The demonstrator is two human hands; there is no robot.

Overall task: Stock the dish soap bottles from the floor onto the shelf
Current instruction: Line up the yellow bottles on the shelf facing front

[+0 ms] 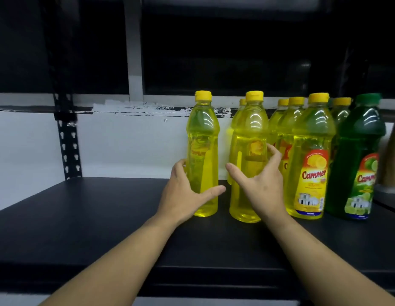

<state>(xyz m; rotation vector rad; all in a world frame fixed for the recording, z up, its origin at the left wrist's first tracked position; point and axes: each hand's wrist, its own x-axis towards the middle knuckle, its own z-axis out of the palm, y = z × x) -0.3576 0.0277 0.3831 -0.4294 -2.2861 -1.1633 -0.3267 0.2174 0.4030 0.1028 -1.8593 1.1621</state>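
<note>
The left hand (187, 191) grips a yellow dish soap bottle (203, 138) upright on the shelf (81, 217), the right hand (262, 186) is spread loosely around a second bottle (247, 129) at its 3 o'clock, next to a label (313, 174) reading "Cammer".

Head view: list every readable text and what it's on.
"Cammer": label of the front yellow bottle.
"Camm", the rest turned out of sight: label of the green bottle.
Left bottle: logo seen through from behind, too blurred to read.
Small print on both front labels: too small to read.
</note>
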